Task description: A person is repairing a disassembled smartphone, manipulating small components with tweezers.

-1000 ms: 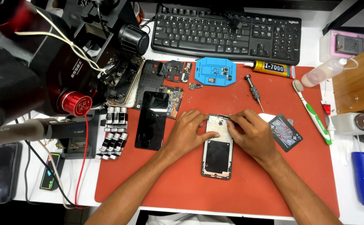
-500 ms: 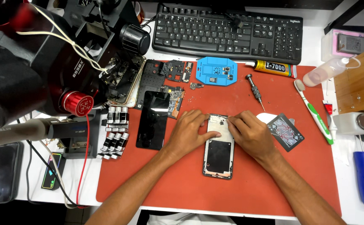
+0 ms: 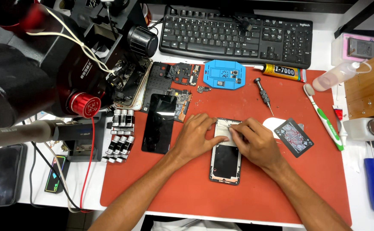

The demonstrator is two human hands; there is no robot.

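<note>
An opened smartphone (image 3: 226, 156), back cover off, lies face down near the middle of the red work mat (image 3: 281, 192) on the counter. The left hand (image 3: 195, 137) is laid over the phone's upper left edge, fingers curled and pressed down to steady it, pinching nothing. The right hand (image 3: 255, 141) is held over the upper end of the phone with fingertips drawn together as if on a small part or tool; what is pinched, if anything, cannot be told. To do this step well, the frame should be kept flat and still under the left hand while only light, controlled force is applied at the top edge, so that thin connectors are not torn. A playing card (image 3: 293, 137) lies just beside the right hand, and a precision screwdriver (image 3: 264, 95) lies further up the mat. A black display panel (image 3: 159, 122) rests to the left, near loose circuit boards (image 3: 182, 102).
</note>
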